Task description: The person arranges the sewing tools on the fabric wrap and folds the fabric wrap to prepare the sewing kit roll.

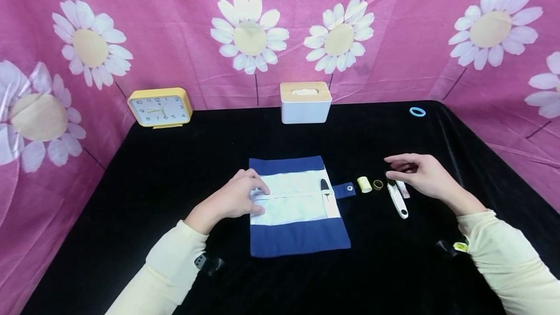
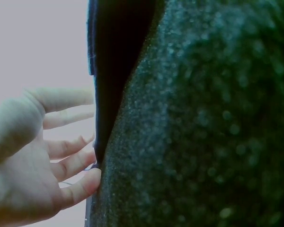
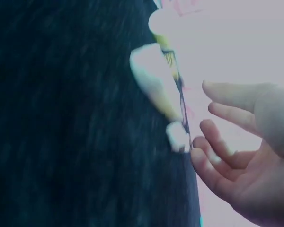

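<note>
We rest our left hand flat on the left edge of the open blue-and-white fabric pouch, which lies at the middle of the black worktop; its fingers are spread and nearly straight, pressing the cloth and gripping nothing. Our right hand hovers just above the white thread snips, right of the pouch, with fingers loosely open and holding nothing. Near the snips lie a yellow spool and a small ring, between the pouch's snap tab and our right hand. A dark-tipped tool already sits in the pouch's pocket. We judge that the risk lies in the crowding: reaching down for the snips, our fingers could brush the ring or spool and send either rolling across the cloth. If our left hand lifts, the light pouch could shift or fold. At the far edge stand a yellow clock and a tissue box.
</note>
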`<state>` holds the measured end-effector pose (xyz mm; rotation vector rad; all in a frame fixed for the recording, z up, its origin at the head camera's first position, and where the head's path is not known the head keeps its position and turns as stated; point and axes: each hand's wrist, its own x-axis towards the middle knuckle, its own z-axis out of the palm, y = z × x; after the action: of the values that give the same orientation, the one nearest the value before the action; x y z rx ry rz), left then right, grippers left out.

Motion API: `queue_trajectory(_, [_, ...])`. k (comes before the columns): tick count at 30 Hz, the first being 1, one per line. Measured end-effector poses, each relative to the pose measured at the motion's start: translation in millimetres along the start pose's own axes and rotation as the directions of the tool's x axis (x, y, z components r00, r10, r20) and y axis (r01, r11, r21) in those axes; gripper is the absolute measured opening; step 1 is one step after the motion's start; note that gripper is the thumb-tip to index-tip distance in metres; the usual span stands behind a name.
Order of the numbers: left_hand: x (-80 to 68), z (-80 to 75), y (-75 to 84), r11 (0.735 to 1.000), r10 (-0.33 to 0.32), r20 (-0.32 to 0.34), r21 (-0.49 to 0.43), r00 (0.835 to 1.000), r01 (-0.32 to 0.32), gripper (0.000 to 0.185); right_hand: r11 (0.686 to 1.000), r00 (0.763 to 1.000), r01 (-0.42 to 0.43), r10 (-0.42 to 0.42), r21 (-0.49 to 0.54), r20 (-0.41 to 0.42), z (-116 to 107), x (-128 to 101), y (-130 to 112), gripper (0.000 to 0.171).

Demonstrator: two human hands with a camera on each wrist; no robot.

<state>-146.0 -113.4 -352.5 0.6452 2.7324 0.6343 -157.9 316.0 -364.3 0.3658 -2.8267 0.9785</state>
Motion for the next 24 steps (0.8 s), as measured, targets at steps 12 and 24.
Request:
queue_trajectory(12, [-0.5, -0.6, 0.0, 1.0, 0.016, -0.009, -0.008, 1.0, -0.016, 0.03, 0.99, 0.989, -0.107, 0.115, -0.091, 0.092, -13.9, -11.3, 19.9, 0.043])
queue_trajectory(24, [-1.1, -1.1, 0.3, 1.0, -0.001, -0.004, -0.007, 1.0, 0.001, 0.03, 0.995, 0.992, -0.059, 0.068, -0.086, 0.106, -12.4, -11.8, 17.3, 0.017])
